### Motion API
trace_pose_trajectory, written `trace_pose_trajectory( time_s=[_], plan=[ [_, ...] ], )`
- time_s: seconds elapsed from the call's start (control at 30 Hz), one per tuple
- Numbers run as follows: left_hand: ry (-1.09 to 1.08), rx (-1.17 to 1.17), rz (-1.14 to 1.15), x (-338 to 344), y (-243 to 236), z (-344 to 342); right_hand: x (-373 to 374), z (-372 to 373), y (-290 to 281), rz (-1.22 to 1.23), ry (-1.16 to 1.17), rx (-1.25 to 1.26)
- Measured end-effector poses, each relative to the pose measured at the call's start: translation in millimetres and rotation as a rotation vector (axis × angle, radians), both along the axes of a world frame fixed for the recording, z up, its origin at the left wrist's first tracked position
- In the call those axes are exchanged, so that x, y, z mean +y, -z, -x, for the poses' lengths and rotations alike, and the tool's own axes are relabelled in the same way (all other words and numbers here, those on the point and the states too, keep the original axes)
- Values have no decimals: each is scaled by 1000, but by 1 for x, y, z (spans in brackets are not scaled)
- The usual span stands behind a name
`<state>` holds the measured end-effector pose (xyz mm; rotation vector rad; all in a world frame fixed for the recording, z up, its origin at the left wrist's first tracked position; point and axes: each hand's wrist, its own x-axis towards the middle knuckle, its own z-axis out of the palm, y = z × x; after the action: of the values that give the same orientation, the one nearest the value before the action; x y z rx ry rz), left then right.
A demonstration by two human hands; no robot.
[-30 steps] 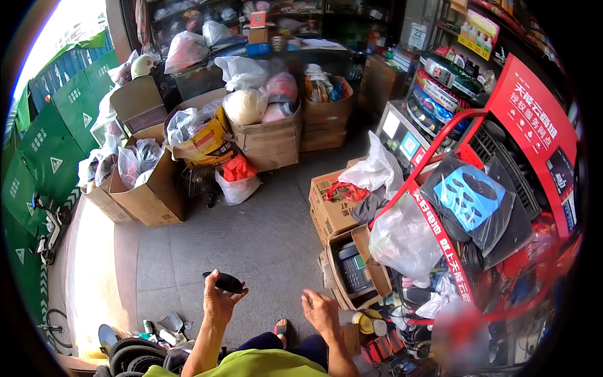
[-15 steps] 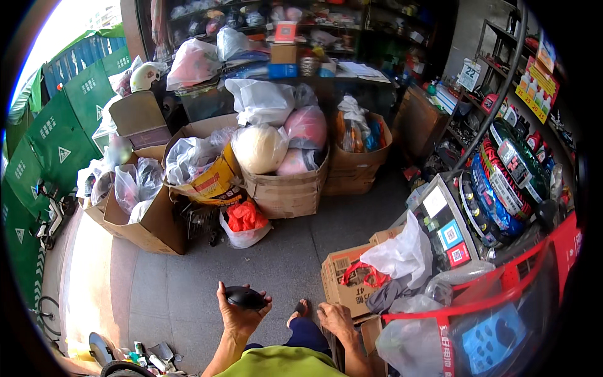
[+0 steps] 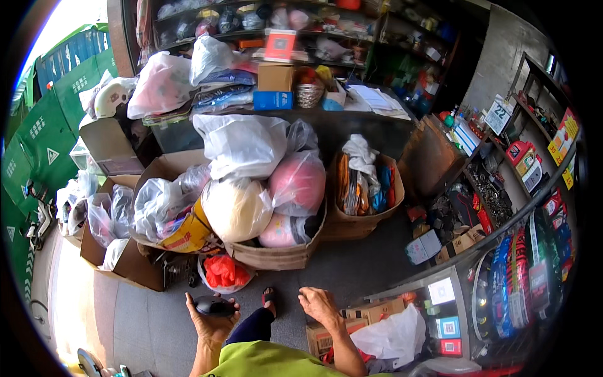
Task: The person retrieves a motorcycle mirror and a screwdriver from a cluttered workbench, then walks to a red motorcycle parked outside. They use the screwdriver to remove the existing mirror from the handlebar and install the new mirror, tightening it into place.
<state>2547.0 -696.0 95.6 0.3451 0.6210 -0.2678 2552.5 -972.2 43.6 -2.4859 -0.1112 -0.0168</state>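
Observation:
A glossy black oval object (image 3: 212,306) rests in my left hand (image 3: 207,325), whose fingers curl round it. My right hand (image 3: 320,309) is raised to the right of it with curled, closed fingers; I cannot make out whether anything is in them. Ahead of both hands stand cardboard boxes (image 3: 270,257) heaped with plastic-bagged round things (image 3: 295,179), and a white bag holding red plastic (image 3: 223,271) lies on the floor (image 3: 151,314). Below my right forearm, a white plastic bag (image 3: 392,333) lies over more boxes (image 3: 352,327).
Behind the boxes are a cluttered counter (image 3: 379,99) and shelves (image 3: 251,22). A wooden cabinet (image 3: 422,147), a metal rack (image 3: 527,100) and stacked tyres (image 3: 518,276) line the right. Green barrier panels (image 3: 28,151) run along the left, with a scooter (image 3: 39,213) beside them.
I have moved forward toward the boxes and counter, which now appear larger. The red sign frame has slid out toward the lower right. The black object has stayed in my left hand.

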Motion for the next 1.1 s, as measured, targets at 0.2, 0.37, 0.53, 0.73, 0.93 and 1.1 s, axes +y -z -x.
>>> trace_pose_trajectory(
  time_s=[0.2, 0.37, 0.53, 0.73, 0.93, 1.1],
  plan=[
    [43, -290, 52, -60, -50, -166, -47, -126, -19, -87, 29, 26],
    [158, -469, 135, -121, -97, -267, -121, -245, -63, -424, 109, -108],
    [70, -424, 157, -166, -89, -295, -212, -424, -121, -419, 32, -421],
    [-338, -115, 151, -211, -32, -258, -294, -670, -167, 202, 296, -607],
    [-630, -81, 80, -245, -27, -237, -250, -734, -187, 105, 319, 9],
    [-667, -105, 45, -256, -37, -264, -260, -760, -156, 240, 356, -316]
  ],
)
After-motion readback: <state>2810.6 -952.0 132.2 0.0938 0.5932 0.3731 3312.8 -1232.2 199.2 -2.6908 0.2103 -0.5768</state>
